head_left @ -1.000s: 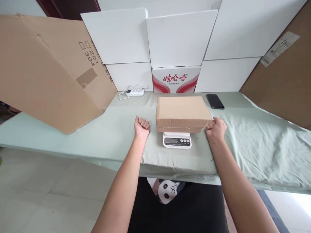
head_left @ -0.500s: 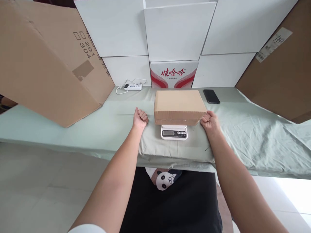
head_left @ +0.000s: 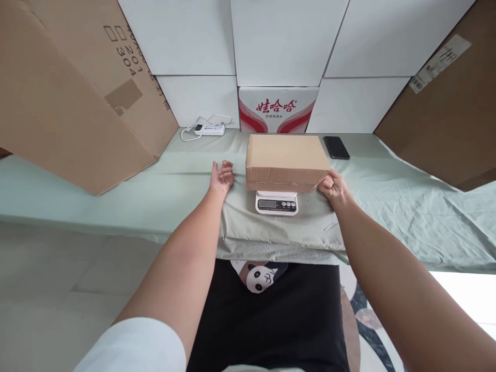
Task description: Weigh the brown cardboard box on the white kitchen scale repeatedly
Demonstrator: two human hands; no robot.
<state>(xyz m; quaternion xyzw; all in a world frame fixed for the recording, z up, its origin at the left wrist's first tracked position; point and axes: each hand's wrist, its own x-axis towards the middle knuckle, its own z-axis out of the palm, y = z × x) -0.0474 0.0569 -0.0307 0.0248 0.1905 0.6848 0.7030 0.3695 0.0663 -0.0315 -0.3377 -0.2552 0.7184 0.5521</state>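
Note:
A closed brown cardboard box [head_left: 287,160] rests on a white kitchen scale [head_left: 276,203], overhanging its platform. The scale's display and buttons show below the box's front face. To the left of the box, apart from it, my left hand [head_left: 222,176] lies on the cloth with its fingers loosely open and nothing in them. My right hand [head_left: 332,186] is curled into a fist right beside the box's front right corner. Whether it touches the cardboard I cannot tell, and some of its fingers are partly hidden.
Behind the box stands a red-and-white printed carton [head_left: 277,109] against white panels [head_left: 289,41]. A black phone [head_left: 336,148] lies at the back right, a white power strip [head_left: 210,129] with a cable at the back left. Large cardboard pieces [head_left: 89,103] flank the cloth-covered table [head_left: 174,175].
My left hand has loosened from a fist to spread fingers. My right hand stays closed by the box. The whole view has shifted slightly, with the table appearing higher.

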